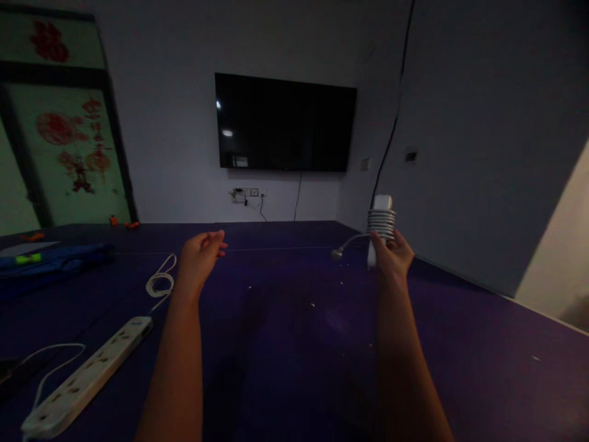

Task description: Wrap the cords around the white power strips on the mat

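Note:
My right hand grips a white power strip, held upright above the purple surface. Its grey-white cord is wound in several tight turns around the strip, and the loose end sticks out leftward to a plug. My left hand is raised apart from it, fingers curled in toward the thumb, with nothing visible in them. Nearest to that hand is the coiled white cable of a second, longer power strip, which lies on the surface at the lower left.
Blue cloth with a yellow-green patch lies at the far left, near small orange objects. A television hangs on the back wall above wall sockets. A dark cable runs down the right wall. Small white scraps dot the purple surface.

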`<state>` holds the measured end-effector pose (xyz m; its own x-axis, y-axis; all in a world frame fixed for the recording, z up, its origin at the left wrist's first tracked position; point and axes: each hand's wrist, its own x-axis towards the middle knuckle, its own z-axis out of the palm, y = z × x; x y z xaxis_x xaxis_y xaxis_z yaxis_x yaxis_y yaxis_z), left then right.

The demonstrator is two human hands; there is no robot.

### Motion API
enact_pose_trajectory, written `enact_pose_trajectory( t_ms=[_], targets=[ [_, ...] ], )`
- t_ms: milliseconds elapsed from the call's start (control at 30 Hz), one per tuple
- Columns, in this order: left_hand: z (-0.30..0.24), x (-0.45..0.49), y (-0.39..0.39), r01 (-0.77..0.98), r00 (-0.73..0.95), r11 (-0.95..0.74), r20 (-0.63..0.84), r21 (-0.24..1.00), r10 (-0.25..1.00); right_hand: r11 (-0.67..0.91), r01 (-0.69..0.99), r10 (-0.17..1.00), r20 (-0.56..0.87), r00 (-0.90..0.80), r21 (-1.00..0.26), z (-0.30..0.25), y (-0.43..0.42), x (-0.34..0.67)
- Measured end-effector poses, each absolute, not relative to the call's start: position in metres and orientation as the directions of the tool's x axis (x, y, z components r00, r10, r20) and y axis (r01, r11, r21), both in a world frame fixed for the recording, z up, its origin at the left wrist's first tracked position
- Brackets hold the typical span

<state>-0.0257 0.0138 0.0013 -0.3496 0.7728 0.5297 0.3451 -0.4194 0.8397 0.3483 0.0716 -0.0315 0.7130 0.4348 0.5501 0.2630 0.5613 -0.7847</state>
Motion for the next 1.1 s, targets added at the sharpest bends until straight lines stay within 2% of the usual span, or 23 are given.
enact_pose_trajectory(
  t_ms=[67,133,300,433,600,800,967,1100],
  targets=[
    [0.001,-0.020,0.016,0.353,-0.318,-0.432,0.541,0.830,0.779,0.659,0.041,0.542,0.512,0.666,-0.751,-0.019,0.068,0.325],
    [0.002,-0.013,0.016,0.348,-0.282,-0.450,0.550,0.822,0.786,0.666,-0.064,0.634,0.519,0.574,-0.743,-0.010,0.061,0.296],
    [0.004,0.012,0.009,0.285,-0.115,-0.458,0.505,0.842,0.856,0.561,-0.268,0.822,0.487,0.296,-0.783,0.000,0.041,0.232],
    [0.001,0.030,0.005,0.172,0.044,-0.406,0.405,0.898,0.913,0.443,-0.398,0.892,0.438,0.107,-0.804,0.000,0.029,0.200],
    [-0.003,0.044,0.005,0.057,0.138,-0.343,0.333,0.938,0.933,0.353,-0.442,0.915,0.402,-0.018,-0.825,-0.002,0.022,0.183],
    [-0.002,0.049,0.001,-0.103,0.204,-0.320,0.335,0.942,0.920,0.354,-0.423,0.909,0.414,-0.056,-0.834,-0.004,0.020,0.181],
    [-0.001,0.051,0.001,-0.189,0.189,-0.226,0.261,0.956,0.947,0.403,-0.365,0.888,0.455,-0.065,-0.839,-0.006,0.019,0.177],
    [-0.003,0.055,0.004,-0.216,0.089,-0.191,0.214,0.958,0.973,0.432,-0.309,0.879,0.472,-0.067,-0.847,-0.011,0.020,0.169]
  ],
)
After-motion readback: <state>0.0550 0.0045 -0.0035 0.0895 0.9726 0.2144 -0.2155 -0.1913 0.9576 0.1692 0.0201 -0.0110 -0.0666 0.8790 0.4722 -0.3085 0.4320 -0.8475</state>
